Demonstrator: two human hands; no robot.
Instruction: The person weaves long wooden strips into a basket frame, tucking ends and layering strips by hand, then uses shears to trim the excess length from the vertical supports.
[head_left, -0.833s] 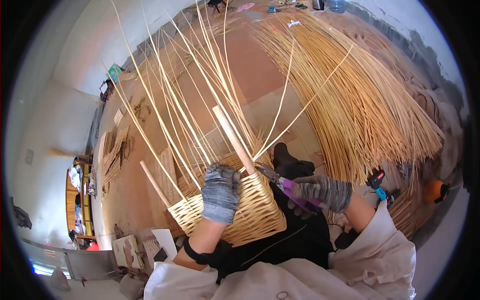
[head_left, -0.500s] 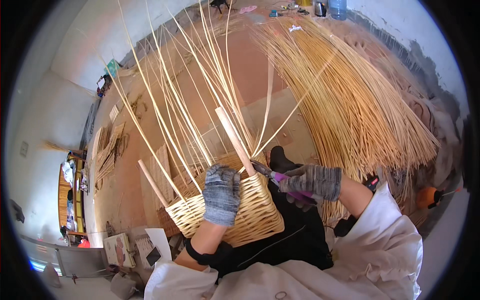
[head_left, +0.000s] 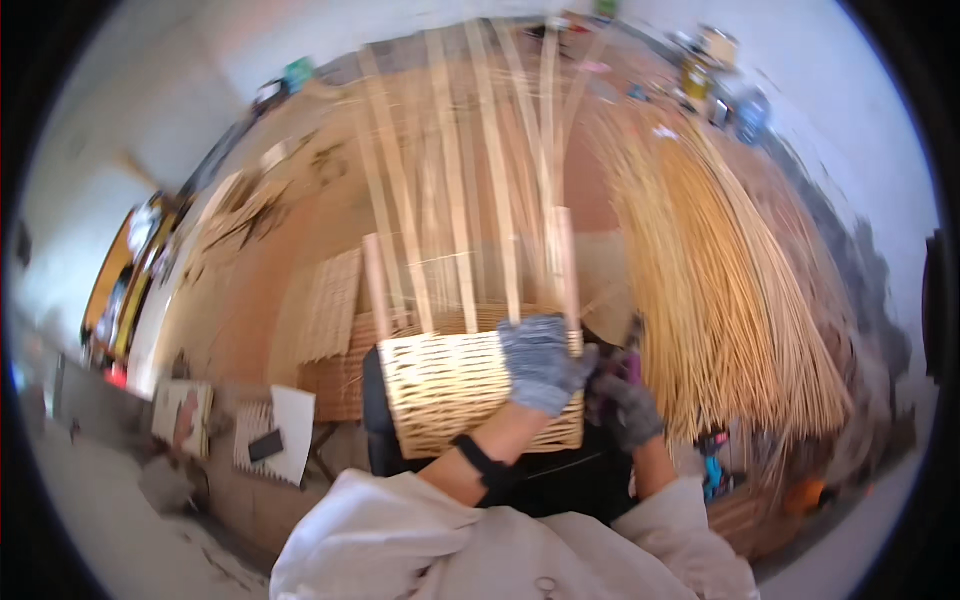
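Note:
A pale wicker basket point(head_left: 445, 385) lies across my lap, its woven front side facing me. Long wicker stakes point(head_left: 455, 215) rise from its upper edge, blurred by motion. Two round wooden posts stand at its ends, a left post point(head_left: 376, 285) and a right post point(head_left: 566, 262). My left hand point(head_left: 543, 362), in a grey knit glove, grips the basket's rim by the right post. Just off the basket's right side, my gloved right hand point(head_left: 625, 408) is closed round purple-handled pruning shears point(head_left: 633, 362). Blur hides whether the blades are apart.
A large bundle of wicker rods point(head_left: 720, 300) is spread on the floor to the right. Woven panels point(head_left: 335, 300) lie beyond the basket on the left. A phone point(head_left: 266, 446) rests on paper at the lower left. A water bottle point(head_left: 752, 115) stands at the far right wall.
The basket has turned from a slant to nearly square with me. The shears have come away from the right post, and my right hand is lower beside the basket. The whole view has shifted.

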